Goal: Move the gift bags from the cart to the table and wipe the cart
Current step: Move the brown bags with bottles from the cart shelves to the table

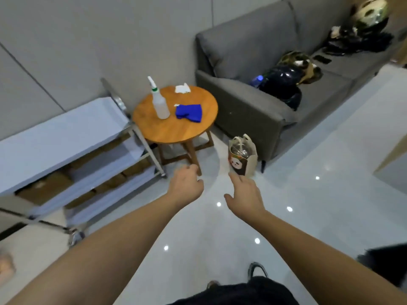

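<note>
Head view: left grip (pixel 186 183) loosely curled, empty; right grip (pixel 244 191) open, fingertips hiding gift bag's (pixel 243 158) base.

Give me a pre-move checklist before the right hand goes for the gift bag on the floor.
1. Gift bag upright, handles up: ok.
2. Right hand empty: ok.
3. Left hand holding nothing: ok.
4. Free room on round table beside spray bottle and blue cloth: ok.
5. Cart top shelf free of bags: ok.
6. Bag's weight and contents: cannot tell.
</note>
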`<state>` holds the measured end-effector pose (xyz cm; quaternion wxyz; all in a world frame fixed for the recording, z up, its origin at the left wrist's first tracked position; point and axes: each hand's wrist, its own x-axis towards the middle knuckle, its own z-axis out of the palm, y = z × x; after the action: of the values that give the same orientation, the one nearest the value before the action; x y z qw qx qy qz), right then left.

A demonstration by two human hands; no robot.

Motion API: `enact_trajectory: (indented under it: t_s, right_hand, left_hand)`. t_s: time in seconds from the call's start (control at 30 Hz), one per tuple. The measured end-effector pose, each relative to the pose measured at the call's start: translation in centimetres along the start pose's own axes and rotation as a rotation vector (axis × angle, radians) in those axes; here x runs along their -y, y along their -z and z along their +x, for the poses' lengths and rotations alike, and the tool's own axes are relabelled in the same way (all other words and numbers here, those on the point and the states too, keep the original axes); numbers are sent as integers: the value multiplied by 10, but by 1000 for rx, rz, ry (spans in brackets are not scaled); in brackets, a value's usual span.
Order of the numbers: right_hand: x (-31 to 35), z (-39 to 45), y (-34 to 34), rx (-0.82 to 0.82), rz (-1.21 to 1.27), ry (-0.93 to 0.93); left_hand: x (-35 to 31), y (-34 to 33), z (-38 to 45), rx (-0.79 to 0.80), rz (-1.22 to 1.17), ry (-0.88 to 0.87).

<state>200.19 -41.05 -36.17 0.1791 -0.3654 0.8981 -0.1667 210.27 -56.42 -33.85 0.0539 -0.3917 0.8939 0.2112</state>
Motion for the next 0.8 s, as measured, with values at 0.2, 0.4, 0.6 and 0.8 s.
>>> enact_trajectory:
  t_s: [0.2, 0.4, 0.6, 0.8]
  right_hand:
    - [106, 40, -43, 138, -71, 276]
    - [211, 91, -91, 257, -127, 528]
    - [298, 150, -132, 388, -143, 662]
    - [369, 200, -169, 517, -140, 734]
  left_hand:
    - [131, 51, -20, -121, -98, 305]
    - [231, 80, -28, -221, -150, 564]
    - [307, 109, -9, -287, -214, 757]
    - [364, 139, 11, -271, -232, 925]
